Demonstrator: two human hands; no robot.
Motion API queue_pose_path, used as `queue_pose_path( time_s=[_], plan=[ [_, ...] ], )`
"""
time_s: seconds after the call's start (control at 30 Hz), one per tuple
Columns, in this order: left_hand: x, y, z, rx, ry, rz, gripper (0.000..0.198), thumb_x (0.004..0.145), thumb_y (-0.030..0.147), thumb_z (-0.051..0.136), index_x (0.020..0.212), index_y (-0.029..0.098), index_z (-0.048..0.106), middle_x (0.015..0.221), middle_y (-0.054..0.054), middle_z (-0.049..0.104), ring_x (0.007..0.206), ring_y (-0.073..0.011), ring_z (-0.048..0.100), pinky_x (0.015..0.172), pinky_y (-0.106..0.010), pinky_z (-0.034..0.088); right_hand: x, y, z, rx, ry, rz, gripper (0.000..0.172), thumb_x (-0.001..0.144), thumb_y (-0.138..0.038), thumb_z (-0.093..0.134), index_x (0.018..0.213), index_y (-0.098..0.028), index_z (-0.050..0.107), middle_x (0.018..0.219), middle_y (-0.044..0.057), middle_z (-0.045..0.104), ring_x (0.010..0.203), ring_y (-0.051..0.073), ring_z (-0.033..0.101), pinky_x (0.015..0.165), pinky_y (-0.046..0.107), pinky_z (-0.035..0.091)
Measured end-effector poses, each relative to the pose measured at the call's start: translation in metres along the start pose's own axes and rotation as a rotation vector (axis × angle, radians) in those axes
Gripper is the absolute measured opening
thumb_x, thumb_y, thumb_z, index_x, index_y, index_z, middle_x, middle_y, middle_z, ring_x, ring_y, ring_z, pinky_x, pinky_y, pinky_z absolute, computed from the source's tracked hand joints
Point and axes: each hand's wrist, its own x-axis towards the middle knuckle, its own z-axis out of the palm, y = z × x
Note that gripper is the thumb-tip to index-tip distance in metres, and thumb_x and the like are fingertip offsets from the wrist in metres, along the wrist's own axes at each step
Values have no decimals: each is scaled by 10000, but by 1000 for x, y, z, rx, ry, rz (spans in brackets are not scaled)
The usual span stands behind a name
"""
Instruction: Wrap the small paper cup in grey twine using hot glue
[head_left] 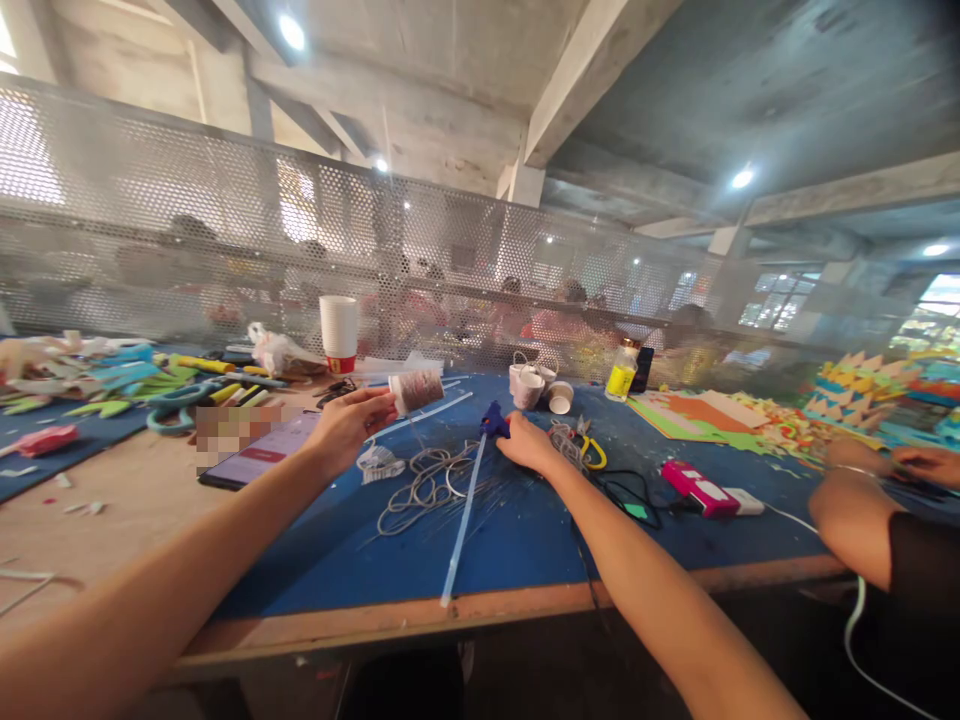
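Note:
My left hand (346, 428) pinches a small paper cup (417, 392) wrapped in greyish cord, tilted on its side above the table. A blue glue gun (493, 420) is in my right hand (528, 443), its fingers wrapped round it. From the gun a long translucent glue stick (466, 520) runs back to the table's front edge. Between my arms lies a loose tangle of grey cord (427, 490), with a white ridged piece (380, 463) by it. Farther back stand cord-wrapped cups (527, 385), one with a handle, and another cup (560, 397) lies tipped over.
A stack of white paper cups (338, 330), a phone (259, 455) and blue-handled scissors (176, 402) are on the left. To the right are yellow-handled pliers (594, 452), a yellow-labelled bottle (622, 370), a pink power strip (697, 488), paper sheets (686, 412) and another person's arm (855, 510).

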Motion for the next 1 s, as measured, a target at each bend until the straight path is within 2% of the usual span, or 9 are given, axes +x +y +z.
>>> queue_pose_path(
  time_s=[0.23, 0.33, 0.43, 0.5, 0.57, 0.67, 0.77, 0.87, 1.0],
  plan=[
    [-4, 0, 4, -29, -50, -34, 131, 695, 48, 813, 783, 126, 755, 757, -70, 775, 661, -143, 729, 693, -233, 622, -11, -5, -9, -38, -55, -14, 449, 866, -288, 612, 1282, -121, 587, 1356, 225, 598, 1266, 366, 575, 1012, 472, 452],
    [-6, -1, 6, -24, -77, -41, 141, 682, 65, 833, 795, 113, 763, 746, -69, 774, 661, -142, 728, 699, -234, 619, -14, -13, -12, -19, 92, -74, 431, 853, -249, 622, 1271, -145, 609, 1367, 209, 571, 1308, 375, 522, 1060, 522, 411],
    [-8, -4, 9, -12, -120, -19, 159, 664, 95, 862, 798, 106, 776, 782, -75, 782, 713, -152, 738, 734, -239, 617, -15, -28, -9, 289, 182, -213, 313, 874, -175, 581, 1181, -161, 639, 1263, 141, 637, 1102, 249, 651, 1008, 411, 480],
    [-9, -6, 11, -2, -153, 2, 180, 652, 128, 884, 801, 104, 785, 808, -82, 786, 749, -160, 741, 764, -251, 615, -17, -42, -4, 627, 24, -281, 271, 897, -198, 577, 1164, -176, 616, 1216, 101, 674, 850, 171, 700, 857, 347, 550],
    [-11, -7, 13, 6, -188, 19, 210, 645, 167, 902, 813, 103, 793, 831, -86, 788, 780, -168, 740, 796, -268, 611, -24, -56, 0, 918, -172, -292, 292, 902, -221, 591, 1192, -190, 576, 1319, 110, 634, 707, 137, 699, 694, 315, 568],
    [-13, -7, 15, 17, -218, 31, 254, 620, 198, 923, 821, 104, 799, 862, -86, 789, 817, -177, 736, 836, -290, 602, -38, -72, 1, 1197, -406, -335, 415, 885, -247, 657, 1277, -236, 524, 1528, 109, 468, 747, 126, 725, 672, 291, 586],
    [-16, -7, 16, 33, -205, 35, 264, 598, 216, 932, 798, 109, 795, 837, -76, 781, 785, -172, 725, 820, -296, 594, -49, -77, -4, 1305, -590, -364, 553, 855, -320, 743, 1347, -268, 498, 1516, 104, 482, 812, 143, 735, 717, 299, 603],
    [-19, -6, 18, 71, -190, 50, 272, 592, 242, 934, 784, 113, 791, 806, -66, 768, 746, -160, 705, 796, -295, 581, -50, -75, -7, 1301, -662, -369, 540, 832, -361, 783, 1304, -233, 554, 1284, 89, 654, 793, 141, 714, 699, 280, 582],
    [-24, -5, 22, 163, -179, 99, 270, 588, 277, 930, 764, 131, 786, 819, -52, 761, 763, -157, 683, 825, -311, 561, -42, -71, -3, 1197, -518, -368, 334, 833, -396, 778, 1062, -172, 682, 888, 20, 704, 635, 84, 608, 618, 221, 504]
  ],
)
